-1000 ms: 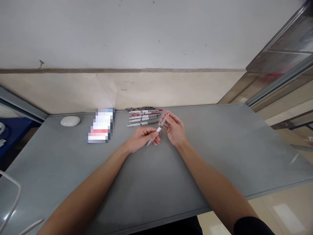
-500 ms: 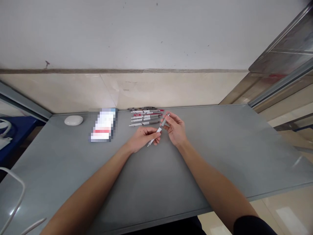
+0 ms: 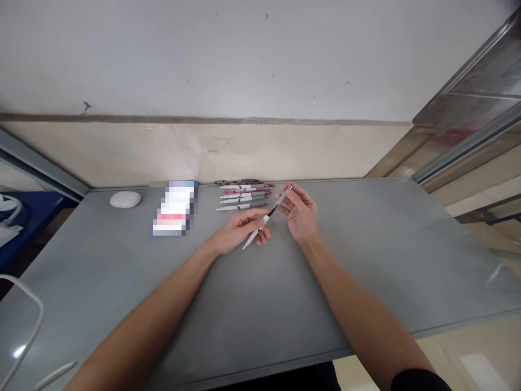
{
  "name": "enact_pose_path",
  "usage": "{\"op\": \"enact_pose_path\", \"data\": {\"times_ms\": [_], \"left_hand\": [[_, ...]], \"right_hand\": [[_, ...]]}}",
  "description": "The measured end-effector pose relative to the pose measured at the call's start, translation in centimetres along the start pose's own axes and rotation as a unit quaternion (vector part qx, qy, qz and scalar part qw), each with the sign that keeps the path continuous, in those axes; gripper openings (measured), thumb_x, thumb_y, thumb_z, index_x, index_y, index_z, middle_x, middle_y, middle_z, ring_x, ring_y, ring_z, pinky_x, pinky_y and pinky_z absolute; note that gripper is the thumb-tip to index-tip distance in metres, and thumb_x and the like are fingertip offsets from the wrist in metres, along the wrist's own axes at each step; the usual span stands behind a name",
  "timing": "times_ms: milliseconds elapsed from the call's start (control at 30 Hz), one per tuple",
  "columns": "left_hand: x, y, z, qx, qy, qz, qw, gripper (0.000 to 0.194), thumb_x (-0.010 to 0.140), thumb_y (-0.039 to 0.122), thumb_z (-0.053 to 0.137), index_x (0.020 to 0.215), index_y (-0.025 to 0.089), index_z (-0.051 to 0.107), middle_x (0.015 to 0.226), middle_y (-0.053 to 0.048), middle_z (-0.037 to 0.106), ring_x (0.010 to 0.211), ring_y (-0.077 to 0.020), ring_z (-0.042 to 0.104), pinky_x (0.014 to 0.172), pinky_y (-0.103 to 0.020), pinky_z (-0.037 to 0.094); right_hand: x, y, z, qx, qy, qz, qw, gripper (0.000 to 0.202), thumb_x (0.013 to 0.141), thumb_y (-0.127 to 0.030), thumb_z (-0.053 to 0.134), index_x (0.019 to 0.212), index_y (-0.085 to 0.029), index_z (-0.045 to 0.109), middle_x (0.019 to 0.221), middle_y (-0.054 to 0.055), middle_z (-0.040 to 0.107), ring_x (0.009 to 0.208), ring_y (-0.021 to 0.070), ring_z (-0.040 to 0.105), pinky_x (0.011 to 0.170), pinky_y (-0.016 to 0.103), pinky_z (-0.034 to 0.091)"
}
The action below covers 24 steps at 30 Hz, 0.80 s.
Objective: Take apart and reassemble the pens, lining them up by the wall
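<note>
Smooth grey bench point(image 3: 260, 304) against white wall with beige tiled band. Row of slim white-grey and red pens point(image 3: 243, 195) at far edge; white oval pebble-like case point(image 3: 125, 199) far left. Left hand point(image 3: 238, 232) and right hand point(image 3: 300, 213) fingers both grasping slim white-and-grey pen point(image 3: 266, 218), tilted, above bench near far edge.

Smooth matt grey table point(image 3: 260, 304), glossy plastic pen point(image 3: 266, 218) (metal-looking tip), glossy white pebble-shaped case point(image 3: 125, 199)
</note>
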State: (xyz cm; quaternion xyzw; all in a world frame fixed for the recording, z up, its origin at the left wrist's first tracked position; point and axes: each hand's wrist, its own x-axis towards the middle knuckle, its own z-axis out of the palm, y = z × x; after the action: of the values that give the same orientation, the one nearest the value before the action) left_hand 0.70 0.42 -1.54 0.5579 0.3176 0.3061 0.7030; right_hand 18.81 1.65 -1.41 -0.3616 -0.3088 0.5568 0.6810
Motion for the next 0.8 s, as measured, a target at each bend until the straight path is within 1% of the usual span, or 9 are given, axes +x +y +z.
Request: {"op": "enact_pose_path", "data": {"times_ms": [167, 367, 433, 533, 600, 633, 667, 733, 800], "left_hand": [[0.1, -0.1, -0.2, -0.051, 0.005, -0.011, 0.999, 0.041, 0.084, 0.039, 0.069, 0.116, 0.016, 0.057, 0.08, -0.006, 0.072, 0.066, -0.0153, 0.066, 0.065, -0.029, 0.05], [0.1, 0.0, -0.3, -0.099, 0.014, -0.023, 0.995, 0.04, 0.082, 0.036, 0.072, 0.114, 0.016, 0.057, 0.087, -0.009, 0.074, 0.074, -0.0158, 0.068, 0.074, -0.031, 0.05], [0.0, 0.1, -0.4, -0.109, 0.014, -0.02, 0.994, 0.04, 0.083, 0.035, 0.071, 0.116, 0.017, 0.057, 0.093, -0.01, 0.074, 0.078, -0.0156, 0.068, 0.078, -0.032, 0.05], [-0.1, 0.2, -0.6, -0.117, 0.02, -0.017, 0.993, 0.038, 0.085, 0.033, 0.07, 0.118, 0.019, 0.057, 0.101, -0.01, 0.074, 0.081, -0.0151, 0.068, 0.08, -0.031, 0.05], [-0.2, 0.2, -0.7, -0.121, 0.026, -0.018, 0.992, 0.036, 0.086, 0.032, 0.07, 0.117, 0.019, 0.058, 0.106, -0.01, 0.072, 0.082, -0.0147, 0.068, 0.08, -0.031, 0.05], [-0.2, 0.2, -0.7, -0.123, 0.029, -0.018, 0.992, 0.034, 0.086, 0.031, 0.07, 0.116, 0.02, 0.058, 0.107, -0.01, 0.072, 0.083, -0.0145, 0.068, 0.08, -0.031, 0.05], [-0.2, 0.2, -0.7, -0.126, 0.03, -0.016, 0.991, 0.033, 0.086, 0.029, 0.07, 0.115, 0.02, 0.059, 0.108, -0.01, 0.072, 0.083, -0.0144, 0.068, 0.08, -0.031, 0.051], [-0.1, 0.2, -0.8, -0.133, 0.032, -0.011, 0.991, 0.031, 0.085, 0.027, 0.07, 0.114, 0.019, 0.06, 0.106, -0.008, 0.071, 0.082, -0.0142, 0.068, 0.081, -0.031, 0.051], [0.0, 0.2, -0.8, -0.142, 0.034, -0.006, 0.989, 0.03, 0.085, 0.025, 0.07, 0.112, 0.019, 0.06, 0.103, -0.008, 0.071, 0.082, -0.0141, 0.067, 0.082, -0.032, 0.052]], "right_hand": [[0.3, -0.7, 0.4, 0.001, 0.002, -0.015, 1.0, 0.023, 0.072, -0.031, 0.077, 0.093, -0.027, 0.07, 0.096, -0.002, 0.074, 0.08, 0.0139, 0.071, 0.068, 0.027, 0.058], [2.5, -2.3, -0.3, 0.027, 0.032, -0.033, 0.999, 0.028, 0.071, -0.036, 0.078, 0.096, -0.031, 0.069, 0.104, -0.005, 0.07, 0.085, 0.0116, 0.069, 0.07, 0.024, 0.058], [3.2, -2.7, -1.0, -0.021, 0.018, -0.038, 0.999, 0.028, 0.07, -0.037, 0.078, 0.096, -0.031, 0.07, 0.1, -0.005, 0.069, 0.084, 0.0116, 0.069, 0.07, 0.025, 0.058], [3.9, -2.9, -2.1, -0.19, -0.037, -0.055, 0.98, 0.028, 0.071, -0.041, 0.075, 0.097, -0.029, 0.072, 0.094, -0.002, 0.07, 0.08, 0.0131, 0.066, 0.068, 0.028, 0.058], [4.3, -2.9, -2.6, -0.332, -0.089, -0.092, 0.935, 0.026, 0.074, -0.041, 0.072, 0.096, -0.029, 0.073, 0.092, -0.001, 0.071, 0.077, 0.0139, 0.065, 0.07, 0.03, 0.056], [4.5, -2.9, -2.7, -0.407, -0.118, -0.121, 0.898, 0.023, 0.076, -0.04, 0.071, 0.096, -0.029, 0.074, 0.093, -0.001, 0.072, 0.076, 0.014, 0.065, 0.072, 0.031, 0.055], [4.6, -2.9, -2.8, -0.483, -0.148, -0.151, 0.85, 0.02, 0.079, -0.038, 0.068, 0.096, -0.031, 0.074, 0.095, -0.001, 0.073, 0.076, 0.0143, 0.065, 0.074, 0.031, 0.054], [5.0, -2.9, -2.6, -0.618, -0.209, -0.2, 0.731, 0.019, 0.085, -0.033, 0.062, 0.098, -0.034, 0.074, 0.103, -0.002, 0.073, 0.081, 0.0158, 0.066, 0.073, 0.031, 0.051], [5.3, -2.8, -2.4, -0.708, -0.258, -0.22, 0.62, 0.024, 0.089, -0.03, 0.055, 0.103, -0.036, 0.073, 0.111, -0.003, 0.073, 0.09, 0.0182, 0.067, 0.069, 0.03, 0.048]]}}
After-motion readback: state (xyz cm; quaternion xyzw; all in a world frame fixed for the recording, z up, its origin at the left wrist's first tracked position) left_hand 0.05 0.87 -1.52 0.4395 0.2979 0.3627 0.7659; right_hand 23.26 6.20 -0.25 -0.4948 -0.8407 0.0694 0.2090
